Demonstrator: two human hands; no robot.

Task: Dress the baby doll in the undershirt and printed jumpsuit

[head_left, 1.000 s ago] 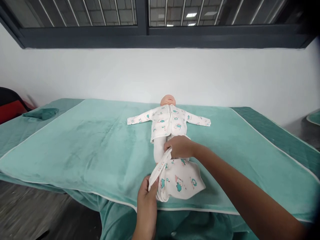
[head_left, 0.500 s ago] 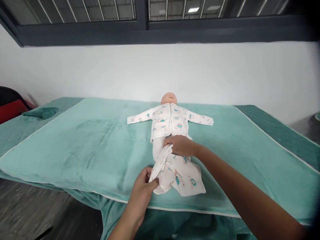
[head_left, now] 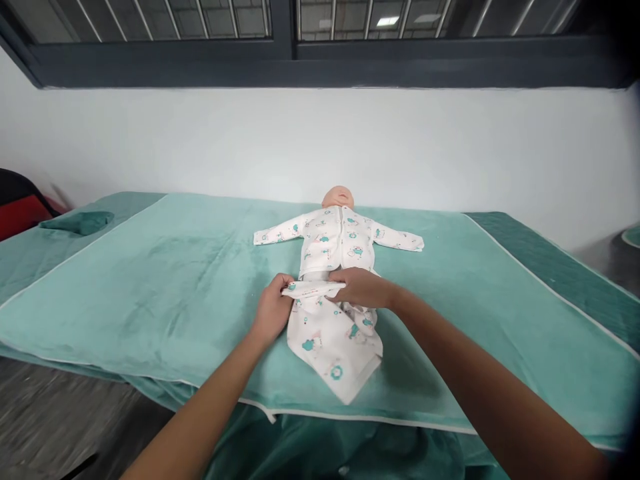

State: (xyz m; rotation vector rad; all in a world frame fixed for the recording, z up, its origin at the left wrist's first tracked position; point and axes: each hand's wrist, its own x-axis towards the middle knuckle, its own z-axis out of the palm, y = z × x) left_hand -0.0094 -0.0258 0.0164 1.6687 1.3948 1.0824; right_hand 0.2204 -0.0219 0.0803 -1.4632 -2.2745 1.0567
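A baby doll (head_left: 338,197) lies on its back on a teal blanket (head_left: 165,287), head toward the wall, in a white printed top (head_left: 338,241) with sleeves spread out. White printed baby trousers (head_left: 330,337) cover its legs, the waistband just below the top's hem. My left hand (head_left: 273,308) pinches the waistband's left end. My right hand (head_left: 363,288) grips the waistband's right side over the doll's hips. Both hands are closed on the cloth.
The blanket covers a bed against a white wall under a dark-framed window (head_left: 295,40). A small folded teal cloth (head_left: 75,222) lies at the far left, beside a red and black object (head_left: 17,210). Dark floor (head_left: 60,427) shows at lower left.
Both hands have drawn the trousers up the doll's legs toward its waist. My left hand went from the blanket's front edge up to the doll's hip, and the waistband now lies stretched across.
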